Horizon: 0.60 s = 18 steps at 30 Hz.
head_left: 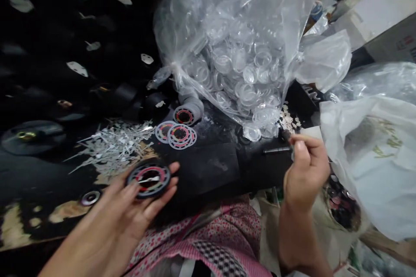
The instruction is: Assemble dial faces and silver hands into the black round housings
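Observation:
My left hand (pixel 143 207) holds a round black gauge (pixel 148 178) from beneath, its thumb at the rim. The gauge's dial faces up, with a red and grey ring and a white pointer across it. Over on the right, my right hand (pixel 305 169) is closed in a pinch. Something small and dark shows at its fingertips, too blurred to name. Beyond those fingers lie small whitish pieces (pixel 288 117), and a dark metal rod (pixel 276 150) lies just left of them. Loose printed dial discs (pixel 180 136) overlap on the black bench near the gauge.
A big clear bag (pixel 240 52) of transparent round covers fills the back middle. A heap of white pointers (pixel 113 147) lies left, beside a stack of dials (pixel 190 111). A black ring (pixel 90 198) sits near the front edge. White bags (pixel 373 160) stand at right.

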Motion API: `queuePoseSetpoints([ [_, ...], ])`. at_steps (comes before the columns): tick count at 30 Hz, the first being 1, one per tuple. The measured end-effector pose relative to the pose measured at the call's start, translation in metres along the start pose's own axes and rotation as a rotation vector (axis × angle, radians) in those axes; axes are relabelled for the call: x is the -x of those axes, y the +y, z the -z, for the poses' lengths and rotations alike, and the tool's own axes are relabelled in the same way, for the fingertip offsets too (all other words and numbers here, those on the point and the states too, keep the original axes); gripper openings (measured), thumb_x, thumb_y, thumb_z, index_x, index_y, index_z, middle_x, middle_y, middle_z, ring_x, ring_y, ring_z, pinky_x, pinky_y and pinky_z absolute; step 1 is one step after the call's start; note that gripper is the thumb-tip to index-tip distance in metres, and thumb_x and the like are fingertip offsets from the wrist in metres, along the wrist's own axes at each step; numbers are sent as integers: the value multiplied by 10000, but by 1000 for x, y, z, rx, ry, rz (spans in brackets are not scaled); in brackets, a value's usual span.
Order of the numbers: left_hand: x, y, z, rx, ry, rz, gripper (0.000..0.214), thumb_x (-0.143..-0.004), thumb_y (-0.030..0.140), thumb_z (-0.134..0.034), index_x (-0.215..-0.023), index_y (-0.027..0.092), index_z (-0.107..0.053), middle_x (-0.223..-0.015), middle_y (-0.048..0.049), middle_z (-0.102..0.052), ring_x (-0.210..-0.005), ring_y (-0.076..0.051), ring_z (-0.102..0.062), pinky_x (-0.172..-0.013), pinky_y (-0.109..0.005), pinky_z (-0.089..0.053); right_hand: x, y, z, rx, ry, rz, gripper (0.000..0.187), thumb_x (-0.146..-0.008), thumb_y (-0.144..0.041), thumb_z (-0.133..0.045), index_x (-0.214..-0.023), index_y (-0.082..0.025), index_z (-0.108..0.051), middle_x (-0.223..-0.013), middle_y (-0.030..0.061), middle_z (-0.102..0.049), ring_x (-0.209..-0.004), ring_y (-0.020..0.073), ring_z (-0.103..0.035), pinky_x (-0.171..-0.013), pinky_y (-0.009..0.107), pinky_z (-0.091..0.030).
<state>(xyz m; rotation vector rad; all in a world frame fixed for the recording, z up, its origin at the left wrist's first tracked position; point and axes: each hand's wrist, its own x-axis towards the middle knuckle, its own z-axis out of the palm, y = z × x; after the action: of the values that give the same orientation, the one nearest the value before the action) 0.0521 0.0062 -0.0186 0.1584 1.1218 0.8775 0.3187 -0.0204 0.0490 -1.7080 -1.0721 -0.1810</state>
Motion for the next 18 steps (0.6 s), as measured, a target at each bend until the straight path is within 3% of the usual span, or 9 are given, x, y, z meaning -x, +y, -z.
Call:
queuePoseSetpoints([
  [2,10,-3,-22,54,-93,108,323,-924,384,-615,-1180,201,-685,-1231,-112,-734,-1138,-250,-685,-899,-304,-602,-6,28,5,-83,-71,-174,146,-889,-222,-554,-929,-192,-691,-884,20,-681,-859,165,-629,-830,335,-470],
  [4,15,-6,-42,103,-135,250,285,-969,323,-549,-1134,141,-693,-1160,-150,-753,-1058,-250,-722,-878,-311,-610,-3,41,-1,-236,-125,-290,136,-854,-179,-563,-896,-180,-692,-778,-5,-658,-705,127,-594,-724,296,-468],
  [7,13,-10,-55,143,-125,357,240,-981,236,-519,-1047,92,-699,-1075,-167,-764,-1009,-277,-740,-896,-358,-608,10,21,-19,-523,-182,-321,204,-794,-55,-515,-800,-193,-664,-637,-55,-564,-502,74,-448,-576,253,-415],
  [9,10,-11,-55,153,-125,342,207,-972,209,-536,-1004,92,-704,-1061,-155,-765,-982,-275,-747,-899,-368,-605,19,-9,-30,-733,-344,-314,264,-777,-10,-459,-744,-205,-633,-634,-58,-535,-470,68,-414,-540,252,-409],
  [13,8,-14,-51,181,-202,289,174,-962,202,-567,-965,127,-723,-1039,-105,-769,-930,-201,-743,-886,-330,-598,30,-56,-49,-892,-622,-143,271,-832,-26,-439,-763,-216,-620,-720,-28,-569,-561,91,-497,-574,272,-466],
  [18,10,-17,-52,147,-264,224,136,-845,309,-739,-912,192,-753,-941,-38,-773,-909,-175,-729,-716,-210,-583,30,-69,-63,-626,-907,149,244,-872,-66,-425,-726,-212,-554,-724,-12,-567,-719,120,-562,-667,273,-504],
])
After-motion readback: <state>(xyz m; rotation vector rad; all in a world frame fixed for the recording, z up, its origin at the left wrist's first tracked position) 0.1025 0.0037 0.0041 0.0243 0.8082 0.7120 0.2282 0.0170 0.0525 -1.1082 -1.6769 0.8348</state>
